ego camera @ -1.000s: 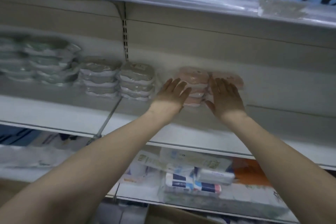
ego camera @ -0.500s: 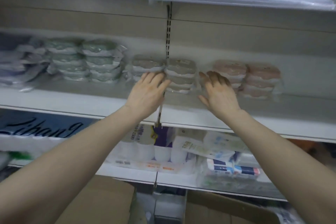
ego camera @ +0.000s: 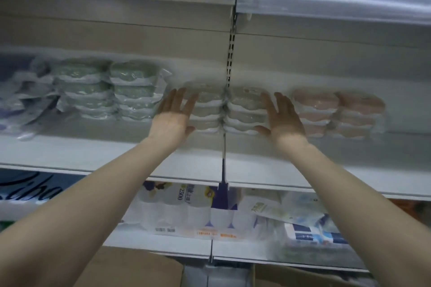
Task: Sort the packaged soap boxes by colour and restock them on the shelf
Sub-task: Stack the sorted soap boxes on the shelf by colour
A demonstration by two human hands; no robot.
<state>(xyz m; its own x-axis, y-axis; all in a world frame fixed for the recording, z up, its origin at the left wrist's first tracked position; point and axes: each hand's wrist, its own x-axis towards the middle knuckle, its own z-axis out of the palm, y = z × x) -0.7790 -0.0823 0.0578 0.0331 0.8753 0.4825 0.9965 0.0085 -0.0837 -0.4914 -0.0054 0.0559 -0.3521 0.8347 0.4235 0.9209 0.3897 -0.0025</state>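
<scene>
Nearest, under the forearms, a cardboard box (ego camera: 140, 268) sits below a lower shelf that carries a pack of toilet rolls (ego camera: 186, 209). Above these, both arms reach up and forward over the front edge of the soap shelf (ego camera: 93, 154). The left grip (ego camera: 172, 121) and the right grip (ego camera: 283, 119) are both released, fingers straight and spread, palms turned inward toward each other, holding nothing. Directly between them stand the two beige soap-box stacks (ego camera: 245, 102), side by side, so the pair's long axis runs left to right along the shelf, with one grip at each end and neither clearly nearer. Motion blur makes it hard to say whether the fingertips touch the wrappers or stop just beside them. The coming move probably calls for both palms to close inward evenly and square the pair. Farther along the row, the green soap-box stacks (ego camera: 135, 81) lie to the left and the pink soap-box stacks (ego camera: 314, 105) to the right. Behind them rises the slotted upright (ego camera: 231, 53).
</scene>
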